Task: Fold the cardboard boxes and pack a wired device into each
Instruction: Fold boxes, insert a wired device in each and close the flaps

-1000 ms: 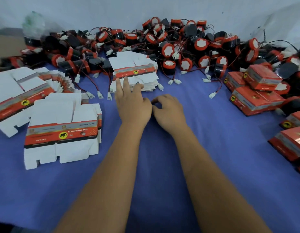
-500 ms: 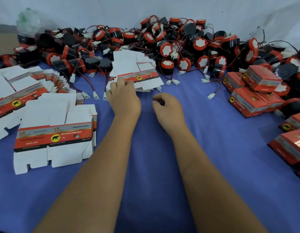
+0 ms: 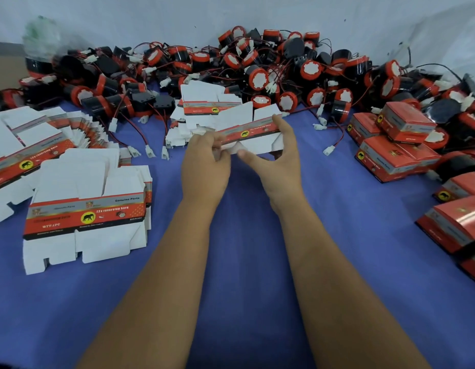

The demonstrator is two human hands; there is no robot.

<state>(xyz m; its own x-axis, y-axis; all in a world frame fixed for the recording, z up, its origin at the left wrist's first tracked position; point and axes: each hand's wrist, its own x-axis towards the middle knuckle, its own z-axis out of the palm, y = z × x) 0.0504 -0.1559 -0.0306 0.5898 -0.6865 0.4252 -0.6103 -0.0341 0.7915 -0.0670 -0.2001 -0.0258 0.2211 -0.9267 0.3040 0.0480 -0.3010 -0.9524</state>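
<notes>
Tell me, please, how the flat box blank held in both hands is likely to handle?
The flat box blank looks thin, so probably light and bendy along its creases. Left hand and right hand each grip an end; its loose white flaps may flop.

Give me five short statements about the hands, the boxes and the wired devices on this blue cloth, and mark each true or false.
1. Both hands hold one flat box. True: the left hand grips one end, the right hand the other.
2. That box is already folded shut. False: it is flat, flaps spread.
3. The wired devices lie heaped along the far edge of the cloth. True.
4. The folded boxes sit on the person's left. False: they are on the right.
5. A device lies in the right hand. False: it holds only the box.
</notes>
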